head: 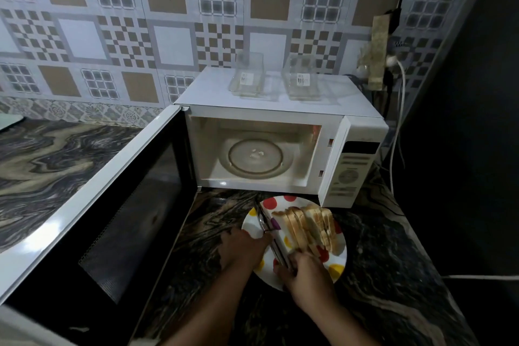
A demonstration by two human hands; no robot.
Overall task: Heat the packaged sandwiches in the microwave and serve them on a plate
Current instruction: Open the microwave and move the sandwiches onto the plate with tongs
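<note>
Here the sandwiches (307, 226) sit out of their packs on a spotted plate (338, 264), which rests on the marbled counter (393, 275) just in front of the open microwave (269, 123), below its control panel (351, 171). The row of bread halves runs from the plate's far edge toward its near edge, leaning to the right, and both hands meet at its near end. The right hand (306, 275) is curled over the plate's near rim, touching the nearest slices; the left hand (244, 244) is closed around the plate's left rim, beside metal tongs (271, 233) with a purple grip that lie along the row. The right hand is nearer the bread. The oven cavity lies straight ahead of the hands, its glass turntable (255, 157) bare and its door (92, 213) swung wide to the left. Two empty clear sandwich packs (280, 80) stand on the microwave's top; each bears a small barcode sticker, too small to read, and the panel's markings are likewise illegible.
</note>
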